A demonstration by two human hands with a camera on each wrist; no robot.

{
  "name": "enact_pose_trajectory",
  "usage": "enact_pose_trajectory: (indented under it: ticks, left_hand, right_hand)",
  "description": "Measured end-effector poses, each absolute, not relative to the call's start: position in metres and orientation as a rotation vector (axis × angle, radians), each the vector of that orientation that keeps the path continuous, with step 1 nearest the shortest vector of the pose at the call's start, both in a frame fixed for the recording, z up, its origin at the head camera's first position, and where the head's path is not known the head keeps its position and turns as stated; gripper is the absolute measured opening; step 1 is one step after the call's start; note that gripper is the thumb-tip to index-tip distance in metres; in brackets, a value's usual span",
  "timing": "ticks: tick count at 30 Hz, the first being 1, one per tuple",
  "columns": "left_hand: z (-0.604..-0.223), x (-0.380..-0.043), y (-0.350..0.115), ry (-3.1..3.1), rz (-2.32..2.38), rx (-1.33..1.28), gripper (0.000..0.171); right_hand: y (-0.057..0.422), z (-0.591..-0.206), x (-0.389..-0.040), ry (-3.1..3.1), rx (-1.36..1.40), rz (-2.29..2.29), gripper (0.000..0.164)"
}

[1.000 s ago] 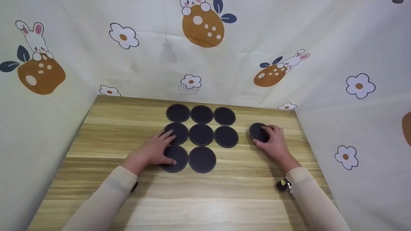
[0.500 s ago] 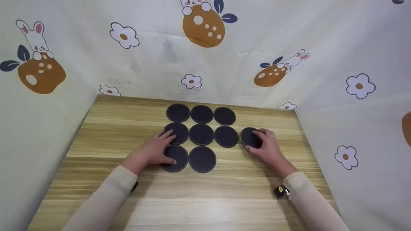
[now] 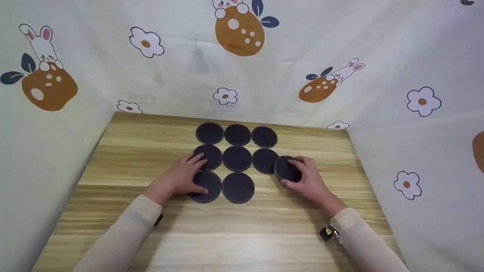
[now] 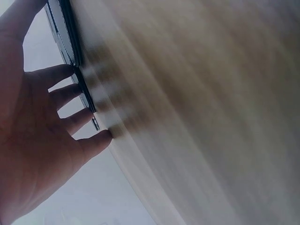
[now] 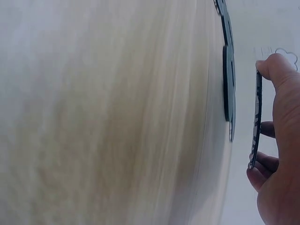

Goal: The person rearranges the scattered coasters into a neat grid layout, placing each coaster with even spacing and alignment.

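Observation:
My right hand (image 3: 308, 181) pinches a round black coaster (image 3: 285, 168) by its rim between thumb and fingers. In the right wrist view this held coaster (image 5: 256, 122) is raised off the table. From the head view it overlaps the right edge of the middle row's right coaster (image 3: 264, 160). My left hand (image 3: 179, 177) rests with spread fingers on the middle row's left coaster (image 3: 213, 158) and the front row's left coaster (image 3: 211, 181). Beside that one lies another front coaster (image 3: 238, 187). Three more form the back row, among them a middle coaster (image 3: 237, 134).
A wood-grain table (image 3: 242, 234) carries the coasters. Pale printed fabric (image 3: 177, 75) with rabbits and flowers rises behind it and along both sides. A small black device (image 3: 327, 232) sits at the right wrist.
The right hand has carried its coaster leftward and slightly toward the front, from apart from the rows to overlapping the middle row's right one in view. The left hand has stayed still.

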State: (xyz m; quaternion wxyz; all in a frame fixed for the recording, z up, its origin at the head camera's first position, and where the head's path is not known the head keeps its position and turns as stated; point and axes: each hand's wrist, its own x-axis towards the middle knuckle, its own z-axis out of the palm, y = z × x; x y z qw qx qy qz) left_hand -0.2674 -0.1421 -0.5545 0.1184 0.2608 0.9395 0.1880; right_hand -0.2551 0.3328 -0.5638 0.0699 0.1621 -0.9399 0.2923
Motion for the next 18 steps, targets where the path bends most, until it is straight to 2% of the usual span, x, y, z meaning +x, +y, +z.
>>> enact_pose_trajectory:
  ticks: [18]
  left_hand:
    - [-0.556, -0.268, -0.142, 2.751, 0.536, 0.777, 0.112]
  right_hand:
    - [0.31, -0.566, -0.236, -2.831, 0.625, 0.889, 0.078]
